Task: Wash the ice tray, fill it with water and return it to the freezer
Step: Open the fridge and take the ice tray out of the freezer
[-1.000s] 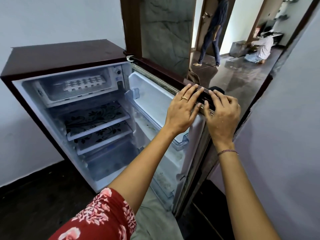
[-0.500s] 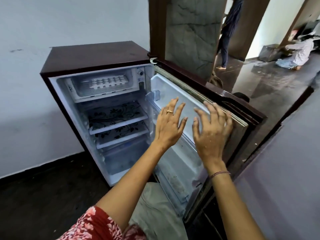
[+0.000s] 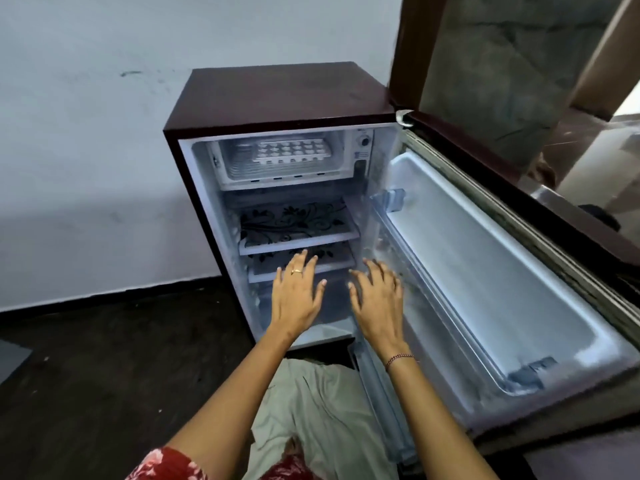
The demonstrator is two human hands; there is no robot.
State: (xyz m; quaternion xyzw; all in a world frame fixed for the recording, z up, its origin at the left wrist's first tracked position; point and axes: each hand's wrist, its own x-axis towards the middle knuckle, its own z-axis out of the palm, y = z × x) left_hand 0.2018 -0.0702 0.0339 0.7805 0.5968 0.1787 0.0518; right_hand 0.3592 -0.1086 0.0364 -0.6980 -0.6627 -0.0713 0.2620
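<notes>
Both hands hang in front of the open fridge, palms down, fingers straight and spread, grasping nothing and touching nothing. The left hand wears a thin gold ring; the right hand has a red beaded bracelet at the wrist. The white plastic ice tray, a grid of small square cells, lies inside the freezer compartment at the top. Below it sit flat shelves with a black floral print

The person wears a red floral sleeve, gold ring, red bracelet.
</notes>
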